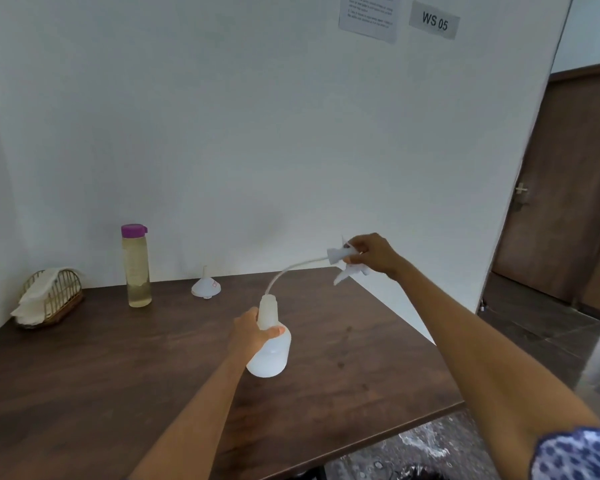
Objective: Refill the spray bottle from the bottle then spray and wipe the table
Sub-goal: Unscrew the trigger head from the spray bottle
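The left hand (253, 332) grips the spray bottle (270, 344) by its neck. The right hand (371, 254) pinches the sprayer head (343, 259), its tube (291, 268) trailing from the mouth. Best lift straight toward twelve o'clock until the tube clears, keeping the bottle steady.

At the upper right of the frame, a grey sign (434, 20) on the white wall (222, 116) reads "WS 05". The paper notice (369, 13) just left of it carries print too small to read.

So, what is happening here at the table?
A person is opening the spray bottle. The left hand grips its neck and holds it on the table, while the right hand lifts the spray head off, its tube still reaching the mouth. The refill bottle stands capped and the funnel lies unused.
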